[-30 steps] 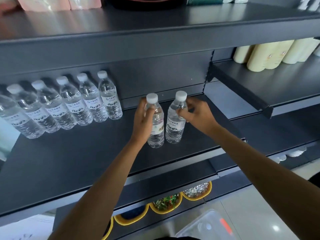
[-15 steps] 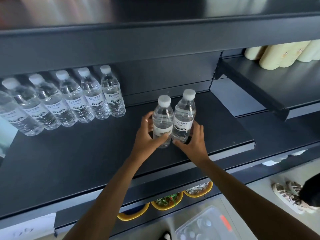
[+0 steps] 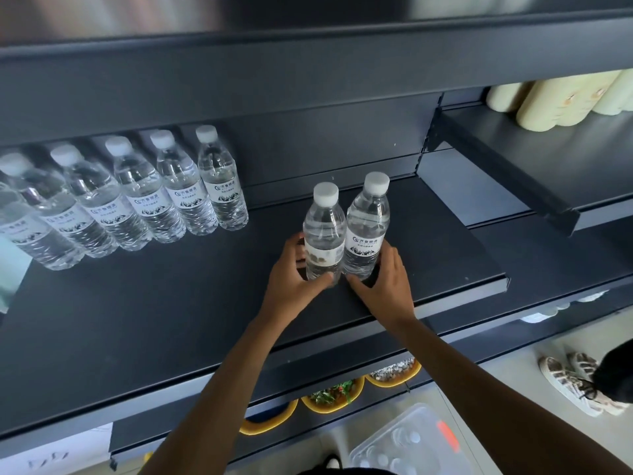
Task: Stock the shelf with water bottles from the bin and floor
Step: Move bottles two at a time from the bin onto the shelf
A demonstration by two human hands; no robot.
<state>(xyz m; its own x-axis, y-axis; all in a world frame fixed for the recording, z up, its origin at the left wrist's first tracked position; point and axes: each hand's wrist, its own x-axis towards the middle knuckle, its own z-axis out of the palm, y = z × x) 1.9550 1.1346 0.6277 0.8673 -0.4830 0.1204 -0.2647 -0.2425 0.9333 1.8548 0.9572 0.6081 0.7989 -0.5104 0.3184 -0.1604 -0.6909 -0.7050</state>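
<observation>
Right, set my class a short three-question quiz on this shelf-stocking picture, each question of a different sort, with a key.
1. True or false: both bottles between the hands stand upright on the shelf.
2. Which lies on the floor below the shelf: A) a clear bin, B) a bucket, C) a crate?
3. The caps on the back row of bottles are ____.

Key
1. True: the left bottle at the left hand and the right bottle at the right hand are upright.
2. A, the clear bin.
3. White, back row.

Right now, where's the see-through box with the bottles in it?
In the head view, the clear bin sits on the floor at the bottom, right of centre, below the dark shelf and between the person's forearms.
</observation>
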